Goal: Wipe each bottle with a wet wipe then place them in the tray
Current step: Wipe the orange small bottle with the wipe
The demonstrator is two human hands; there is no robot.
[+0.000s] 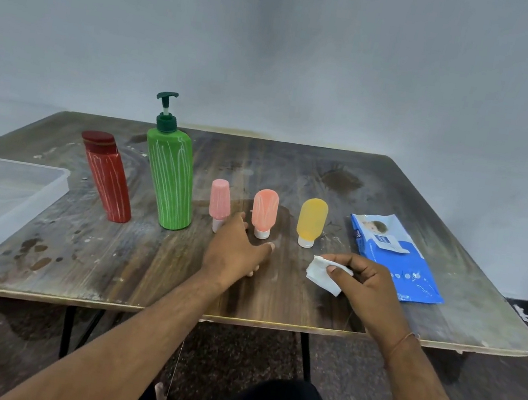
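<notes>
A row of bottles stands on the wooden table (pixel 148 268): a red bottle (pixel 108 177), a tall green pump bottle (pixel 169 178), a small pink bottle (pixel 220 200), a salmon bottle (pixel 264 212) and a yellow bottle (pixel 311 221). The red, green, pink and salmon ones carry white streaks. My left hand (pixel 235 250) hovers open just in front of the pink and salmon bottles, holding nothing. My right hand (pixel 358 280) pinches a crumpled white wet wipe (pixel 323 275) in front of the yellow bottle. A clear plastic tray (pixel 45 196) sits at the far left.
A blue pack of wet wipes (pixel 398 259) lies to the right of my right hand, near the table's right edge. A grey wall stands behind the table. Dark floor and the table legs show below the front edge.
</notes>
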